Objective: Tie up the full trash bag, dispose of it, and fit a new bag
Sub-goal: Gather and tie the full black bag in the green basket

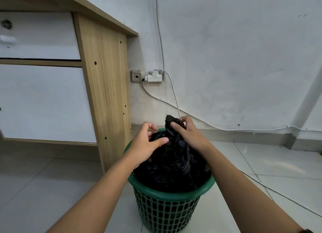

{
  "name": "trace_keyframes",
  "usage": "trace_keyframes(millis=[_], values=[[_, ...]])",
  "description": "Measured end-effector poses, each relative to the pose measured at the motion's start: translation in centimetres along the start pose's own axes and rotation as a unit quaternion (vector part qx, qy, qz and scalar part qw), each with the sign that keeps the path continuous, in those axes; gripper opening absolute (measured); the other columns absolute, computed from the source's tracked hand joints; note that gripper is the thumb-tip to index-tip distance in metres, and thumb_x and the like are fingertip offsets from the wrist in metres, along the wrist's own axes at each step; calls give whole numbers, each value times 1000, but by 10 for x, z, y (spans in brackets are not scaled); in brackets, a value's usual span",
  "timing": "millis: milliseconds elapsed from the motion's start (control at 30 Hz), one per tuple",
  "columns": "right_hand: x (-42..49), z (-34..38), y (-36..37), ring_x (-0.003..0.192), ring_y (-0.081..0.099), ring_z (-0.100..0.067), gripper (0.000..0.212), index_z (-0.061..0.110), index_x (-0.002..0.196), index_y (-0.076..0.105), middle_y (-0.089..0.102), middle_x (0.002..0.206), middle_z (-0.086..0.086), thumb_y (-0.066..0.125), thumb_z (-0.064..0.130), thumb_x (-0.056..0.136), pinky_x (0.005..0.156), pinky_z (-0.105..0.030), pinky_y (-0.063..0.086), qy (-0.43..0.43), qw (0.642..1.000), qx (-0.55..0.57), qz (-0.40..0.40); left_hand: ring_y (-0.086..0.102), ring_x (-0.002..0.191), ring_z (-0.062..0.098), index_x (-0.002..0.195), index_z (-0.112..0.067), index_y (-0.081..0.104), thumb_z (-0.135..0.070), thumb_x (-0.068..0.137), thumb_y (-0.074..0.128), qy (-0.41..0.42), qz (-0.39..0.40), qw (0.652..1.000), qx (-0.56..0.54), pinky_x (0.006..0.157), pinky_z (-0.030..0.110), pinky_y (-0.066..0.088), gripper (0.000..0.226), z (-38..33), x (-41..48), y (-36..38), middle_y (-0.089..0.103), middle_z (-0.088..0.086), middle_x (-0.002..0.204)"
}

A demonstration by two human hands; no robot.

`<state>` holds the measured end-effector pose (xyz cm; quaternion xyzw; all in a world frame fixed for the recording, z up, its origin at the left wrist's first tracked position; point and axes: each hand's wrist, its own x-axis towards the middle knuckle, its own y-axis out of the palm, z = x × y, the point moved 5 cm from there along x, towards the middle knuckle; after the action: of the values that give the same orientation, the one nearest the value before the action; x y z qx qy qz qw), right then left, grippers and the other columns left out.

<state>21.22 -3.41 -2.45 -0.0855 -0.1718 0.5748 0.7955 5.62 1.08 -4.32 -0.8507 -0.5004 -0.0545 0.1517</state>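
A full black trash bag point(171, 164) bulges out of a green latticed plastic bin point(167, 210) on the tiled floor. Its mouth is gathered into a twisted neck that sticks up at the top. My right hand point(187, 131) grips that neck, thumb and fingers curled round the bunched plastic. My left hand point(145, 142) sits on the bag's left shoulder just below the neck, thumb pressed onto the plastic and fingers curled over a fold of it. No new bag is in view.
A wooden desk point(106, 86) with white drawer fronts stands close on the left of the bin. Behind it the wall carries a socket with a white adapter point(154, 76), and white cables point(174, 96) trail down along the wall and floor.
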Motion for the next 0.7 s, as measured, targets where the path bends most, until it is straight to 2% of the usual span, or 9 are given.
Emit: trace_keyframes(millis=[100, 200, 300, 367, 433, 533, 567, 667, 700], values=[[0, -3, -6, 77, 59, -17, 40, 22, 103, 31, 59, 96, -6, 67, 23, 85, 69, -25, 47, -13, 999, 21, -24, 65, 101, 21, 81, -41, 56, -52, 56, 73, 17, 6, 999, 44, 94, 49, 49, 33, 4, -1, -3, 68, -4, 98], [2, 2, -13, 74, 51, -6, 27, 23, 79, 48, 54, 79, 5, 71, 9, 78, 71, -16, 40, -81, 993, -26, -81, 68, 93, 20, 81, -38, 62, -52, 58, 71, 34, 9, 997, 61, 93, 51, 50, 28, 1, -3, -2, 71, -6, 84], [2, 2, -14, 73, 54, 4, 26, 28, 68, 58, 59, 76, 13, 77, 9, 73, 75, -15, 41, -96, 990, -30, -100, 69, 88, 19, 79, -37, 65, -39, 68, 74, 47, -2, 998, 48, 91, 51, 51, 14, -5, -7, 0, 73, -5, 79], [-1, 4, -12, 66, 57, 7, 19, 27, 68, 65, 65, 74, 11, 76, 13, 74, 73, -14, 44, -99, 993, -24, -64, 69, 86, 18, 78, -37, 66, -29, 74, 74, 50, -17, 998, 38, 91, 50, 51, 12, -7, -9, -1, 74, -4, 78], [-6, 6, -10, 67, 59, 4, 6, 19, 76, 72, 69, 75, 6, 70, 19, 82, 72, -15, 46, -89, 995, -39, -10, 69, 90, 18, 79, -37, 67, -38, 70, 73, 50, -34, 998, 35, 92, 49, 51, 11, -8, -10, -3, 74, -4, 82], [-15, 3, -5, 68, 58, -5, 35, 5, 81, 72, 66, 74, 0, 57, 35, 90, 67, -19, 46, -27, 997, -22, 74, 68, 92, 19, 78, -40, 67, -47, 62, 70, 52, -50, 997, 30, 93, 50, 50, 17, -8, -10, -4, 73, -5, 84], [-18, 3, -3, 67, 58, -6, 34, 7, 81, 71, 65, 72, 1, 57, 37, 90, 66, -19, 46, -12, 995, -12, 101, 69, 91, 20, 77, -41, 67, -44, 64, 70, 54, -55, 997, 29, 92, 50, 51, 14, -8, -10, -4, 73, -5, 84], [-22, 2, 1, 70, 61, -9, 5, 18, 91, 62, 65, 79, 3, 63, 22, 88, 66, -17, 49, 8, 986, 50, 160, 68, 89, 22, 77, -39, 66, -43, 65, 69, 58, -57, 996, 25, 91, 53, 50, 13, -9, -9, -5, 71, -5, 82], [-22, 1, 0, 75, 63, -12, 14, 19, 100, 59, 66, 87, -1, 63, 18, 87, 68, -18, 51, 19, 983, 75, 167, 67, 89, 22, 79, -37, 64, -46, 64, 68, 61, -52, 996, 29, 91, 53, 49, 17, -9, -9, -5, 70, -7, 82]])
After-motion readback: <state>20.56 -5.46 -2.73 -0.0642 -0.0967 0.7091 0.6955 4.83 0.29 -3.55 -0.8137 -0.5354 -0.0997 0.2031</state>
